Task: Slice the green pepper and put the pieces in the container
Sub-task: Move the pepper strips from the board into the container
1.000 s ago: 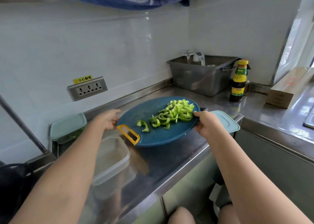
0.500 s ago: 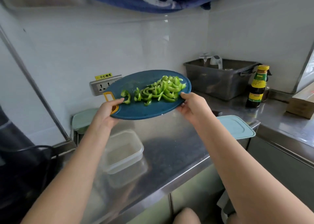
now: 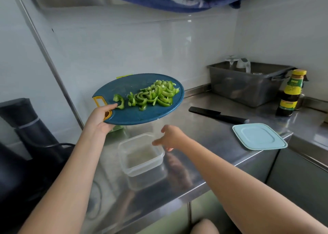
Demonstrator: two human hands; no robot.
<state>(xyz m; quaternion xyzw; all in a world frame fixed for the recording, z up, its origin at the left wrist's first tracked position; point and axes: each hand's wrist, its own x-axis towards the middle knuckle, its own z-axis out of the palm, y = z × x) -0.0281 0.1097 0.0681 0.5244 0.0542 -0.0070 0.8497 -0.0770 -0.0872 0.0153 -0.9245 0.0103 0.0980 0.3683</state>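
Observation:
A round blue cutting board (image 3: 124, 86) with a yellow handle hangs in the air above the counter, carrying a heap of green pepper slices (image 3: 152, 95). My left hand (image 3: 100, 117) grips the board at its handle end, thumb on top. Below it a clear, empty plastic container (image 3: 142, 155) stands on the steel counter. My right hand (image 3: 168, 138) is off the board, fingers loosely spread, just above the container's right rim and holding nothing.
A black knife (image 3: 218, 116) lies on the counter to the right, with a light blue lid (image 3: 259, 136) near the front edge. Behind stand a grey tub (image 3: 248, 84) and a dark sauce bottle (image 3: 291, 93). A black appliance (image 3: 23, 127) is at the left.
My right hand has let go of the board and dropped toward the container. The left hand alone now holds the raised board. The knife is uncovered on the counter.

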